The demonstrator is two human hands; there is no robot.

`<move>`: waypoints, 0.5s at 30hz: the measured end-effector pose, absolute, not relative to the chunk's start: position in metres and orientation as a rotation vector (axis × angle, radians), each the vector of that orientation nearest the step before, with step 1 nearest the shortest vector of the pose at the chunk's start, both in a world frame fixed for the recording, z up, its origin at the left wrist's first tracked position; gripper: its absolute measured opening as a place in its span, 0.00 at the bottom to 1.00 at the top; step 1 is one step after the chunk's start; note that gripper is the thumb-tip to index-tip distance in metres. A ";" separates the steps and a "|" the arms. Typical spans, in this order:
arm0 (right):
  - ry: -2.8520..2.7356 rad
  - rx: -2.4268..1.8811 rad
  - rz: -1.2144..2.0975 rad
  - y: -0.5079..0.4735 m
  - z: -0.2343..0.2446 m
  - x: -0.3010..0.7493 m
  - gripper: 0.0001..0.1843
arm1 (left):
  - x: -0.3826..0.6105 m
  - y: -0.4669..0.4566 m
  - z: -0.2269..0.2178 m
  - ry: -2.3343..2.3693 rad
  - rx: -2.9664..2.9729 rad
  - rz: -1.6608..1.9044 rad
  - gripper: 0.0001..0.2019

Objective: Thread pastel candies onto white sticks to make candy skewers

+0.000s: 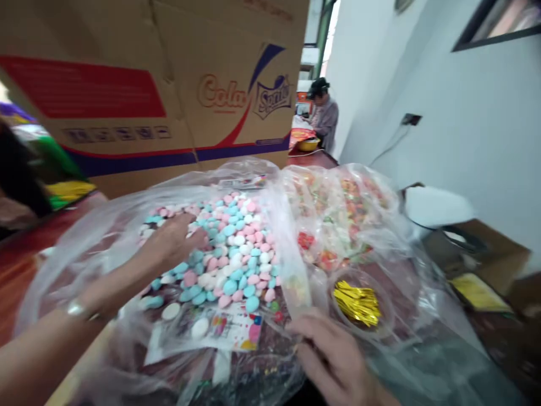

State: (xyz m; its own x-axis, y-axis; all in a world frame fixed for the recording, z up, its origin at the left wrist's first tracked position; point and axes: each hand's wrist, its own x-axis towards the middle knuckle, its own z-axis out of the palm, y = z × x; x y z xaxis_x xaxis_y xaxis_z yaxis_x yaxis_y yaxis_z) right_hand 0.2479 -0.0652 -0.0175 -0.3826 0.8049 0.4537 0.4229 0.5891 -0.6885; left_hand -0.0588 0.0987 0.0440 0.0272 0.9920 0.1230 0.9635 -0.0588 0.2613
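Pastel candy-like pieces lie heaped beneath and rightward of the left hand, loosely curled, catch hidden, apparently mid-picking, next move wanting a gentle pinch; right hand half-curled beside clear plastic, hold I can't tell.

From the person's head, one camera is facing forward and steeply down, with pastel candies lying close below and filling the centre. Its view is taking in the left hand toward eight o'clock and the right hand at five. A cola carton is closing off the distance from ten to twelve o'clock, while toward one the lens is seeing deeper, to a co-worker.
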 end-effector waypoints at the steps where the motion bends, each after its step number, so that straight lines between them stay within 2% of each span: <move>1: -1.992 -1.070 0.602 -0.060 -0.007 0.263 0.12 | -0.063 0.093 0.039 2.065 2.268 0.401 0.22; 5: -2.077 -1.502 0.347 -0.026 0.020 0.326 0.13 | -0.057 0.072 0.032 1.833 2.566 0.550 0.16; 10: -2.332 -2.078 0.088 0.025 0.022 0.373 0.13 | 0.000 0.060 0.055 1.387 2.809 0.820 0.14; 15: -2.314 -2.163 0.049 0.039 0.006 0.385 0.04 | 0.094 0.071 0.064 0.945 2.951 0.861 0.11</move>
State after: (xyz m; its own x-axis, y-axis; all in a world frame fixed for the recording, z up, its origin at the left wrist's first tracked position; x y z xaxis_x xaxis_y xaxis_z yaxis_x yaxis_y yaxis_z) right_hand 0.3854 0.0393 0.0056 -0.0675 0.9969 -0.0400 0.9977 0.0673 -0.0051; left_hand 0.0939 0.0708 0.0643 0.6844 0.5187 0.5124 0.5584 -0.8248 0.0892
